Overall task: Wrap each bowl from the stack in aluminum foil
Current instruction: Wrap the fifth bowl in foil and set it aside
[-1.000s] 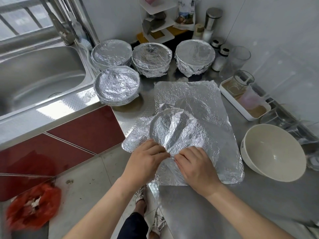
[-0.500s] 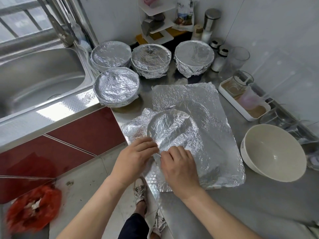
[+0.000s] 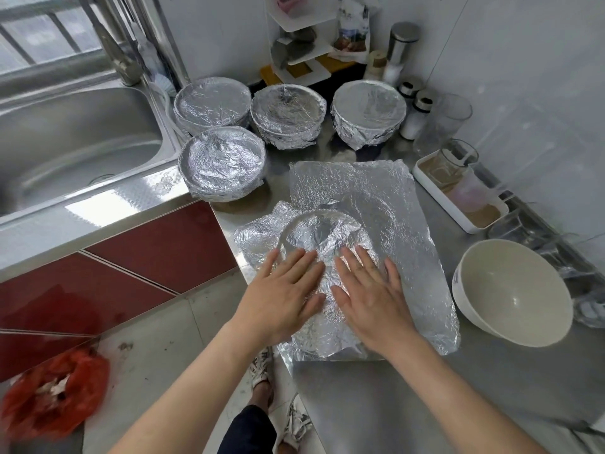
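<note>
At the front edge of the worktop (image 3: pixel 425 404), the fingers (image 3: pixel 304 262) of both hands lie straight and slightly spread, pressing flat on the crumpled foil (image 3: pixel 389 208). Half a second ago they were curled, pinching a fold of it. The left hand (image 3: pixel 281 290) and right hand (image 3: pixel 373 293) rest side by side on the near flank of the half-covered bowl (image 3: pixel 319 229), so gathering seems to have given way to smoothing. Four wrapped bowls (image 3: pixel 222 165) stand toward the back-left corner beside the sink (image 3: pixel 65 142), and a bare bowl (image 3: pixel 510 290) waits near the right edge, probably the last one to wrap.
</note>
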### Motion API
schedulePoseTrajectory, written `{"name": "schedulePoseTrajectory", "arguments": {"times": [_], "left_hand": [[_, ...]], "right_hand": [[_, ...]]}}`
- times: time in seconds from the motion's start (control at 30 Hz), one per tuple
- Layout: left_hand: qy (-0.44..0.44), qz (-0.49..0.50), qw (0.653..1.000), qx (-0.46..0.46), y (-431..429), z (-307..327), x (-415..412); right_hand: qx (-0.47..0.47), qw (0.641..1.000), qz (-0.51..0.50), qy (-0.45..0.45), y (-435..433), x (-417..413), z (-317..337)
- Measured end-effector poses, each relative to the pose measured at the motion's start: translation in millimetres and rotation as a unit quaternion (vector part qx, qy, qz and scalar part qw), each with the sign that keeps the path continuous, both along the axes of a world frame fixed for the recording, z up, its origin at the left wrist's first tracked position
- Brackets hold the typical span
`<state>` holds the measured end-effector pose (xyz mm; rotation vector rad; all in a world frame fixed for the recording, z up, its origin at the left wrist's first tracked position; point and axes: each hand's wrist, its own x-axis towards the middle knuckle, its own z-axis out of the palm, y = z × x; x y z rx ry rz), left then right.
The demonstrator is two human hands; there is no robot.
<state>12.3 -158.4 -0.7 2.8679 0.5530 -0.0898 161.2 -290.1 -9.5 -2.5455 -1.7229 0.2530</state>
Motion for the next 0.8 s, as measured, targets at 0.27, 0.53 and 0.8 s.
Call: {"name": "schedulePoseTrajectory", "arguments": {"times": [0.27,0.53,0.8], "left_hand": [[-0.192,-0.034,0.976,-0.098,2.6,5.3,-16.9],[-0.23,-0.076,0.97,-0.035,-0.6,-5.2,-13.4],[-0.237,-0.061,0.969,0.038,-1.6,-10.3,-9.8]], "right_hand": [[0.192,0.976,0.101,0.022,-9.7,1.3,7.7],[0.229,0.959,0.167,-0.018,-9.1,-6.9,-2.0],[0.277,0.948,0.146,-0.063,5.9,-15.7,-1.2]]}}
